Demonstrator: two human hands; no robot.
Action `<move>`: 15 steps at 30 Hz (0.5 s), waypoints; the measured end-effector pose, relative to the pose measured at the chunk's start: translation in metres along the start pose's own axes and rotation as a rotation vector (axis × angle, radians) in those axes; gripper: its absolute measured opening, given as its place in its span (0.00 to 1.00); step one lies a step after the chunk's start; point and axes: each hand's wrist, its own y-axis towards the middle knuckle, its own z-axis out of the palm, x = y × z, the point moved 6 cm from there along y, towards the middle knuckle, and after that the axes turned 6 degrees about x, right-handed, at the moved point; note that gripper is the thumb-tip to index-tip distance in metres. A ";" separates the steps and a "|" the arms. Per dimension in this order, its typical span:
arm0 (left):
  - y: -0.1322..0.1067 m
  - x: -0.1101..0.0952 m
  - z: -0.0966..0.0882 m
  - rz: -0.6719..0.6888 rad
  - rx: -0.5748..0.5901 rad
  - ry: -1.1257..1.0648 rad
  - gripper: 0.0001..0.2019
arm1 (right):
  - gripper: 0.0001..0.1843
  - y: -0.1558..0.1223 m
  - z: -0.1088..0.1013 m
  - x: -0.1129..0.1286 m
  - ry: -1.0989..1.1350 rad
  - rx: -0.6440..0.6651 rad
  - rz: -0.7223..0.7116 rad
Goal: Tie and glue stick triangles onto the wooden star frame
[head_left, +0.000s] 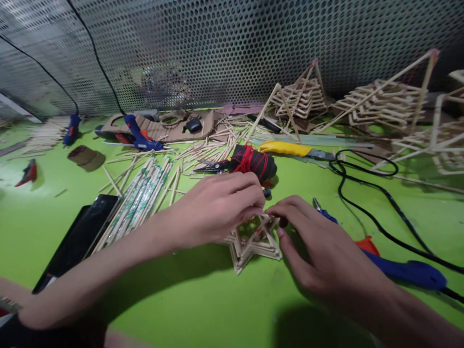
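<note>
A small star-shaped frame of stacked wooden sticks (253, 244) lies on the green table (203, 299). My left hand (217, 208) curls over its upper left side, fingers pinched together at its top edge. My right hand (319, 246) meets it from the right, fingertips pressed on the same top edge of the star. Both hands are closed on the frame. Just behind them lie a black spool wound with red thread (253, 162) and small pliers (212, 166).
Loose sticks (203, 145) and wrapped stick bundles (139, 198) lie at left beside a black phone (78, 239). A blue glue gun (398, 268) with black cable (362, 193) sits at right. A yellow utility knife (290, 149), another glue gun (139, 135) and stick structures (377, 104) stand behind.
</note>
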 end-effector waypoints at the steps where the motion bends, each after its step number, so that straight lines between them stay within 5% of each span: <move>1: 0.000 -0.001 -0.001 0.009 0.002 -0.015 0.07 | 0.10 0.000 0.000 0.000 0.001 0.001 0.001; 10: -0.001 -0.001 -0.002 -0.003 0.028 -0.027 0.06 | 0.11 0.001 0.000 0.002 -0.017 0.038 0.011; 15: -0.002 0.000 0.001 -0.022 0.068 -0.017 0.06 | 0.12 -0.003 -0.059 -0.013 -0.060 -0.192 -0.038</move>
